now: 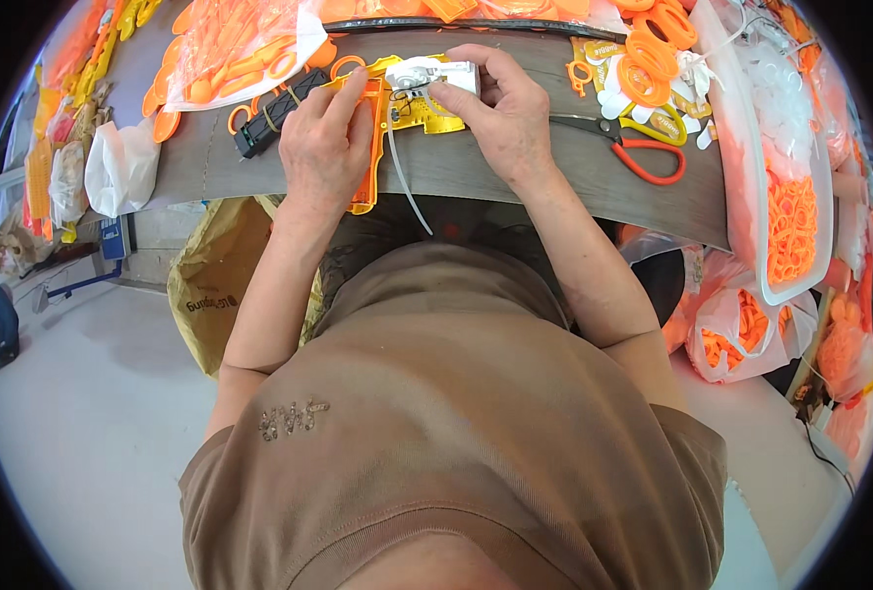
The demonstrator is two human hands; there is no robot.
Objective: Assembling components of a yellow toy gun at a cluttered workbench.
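Grey counter (653, 211), and the yellow shell (441, 125) lies at its near edge, slightly overhanging; scissors (611, 130) to its right. Left hand (328, 147) over the shell, its grip I can't tell; right hand's (505, 118) grip pinches the white unit (426, 74) at the far end. A tube (410, 192) dangles.

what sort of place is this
Likely a small assembly workshop: orange parts lie heaped on the bench, a tub holds small orange pieces, and the right hand holds a white part at a yellow casing.
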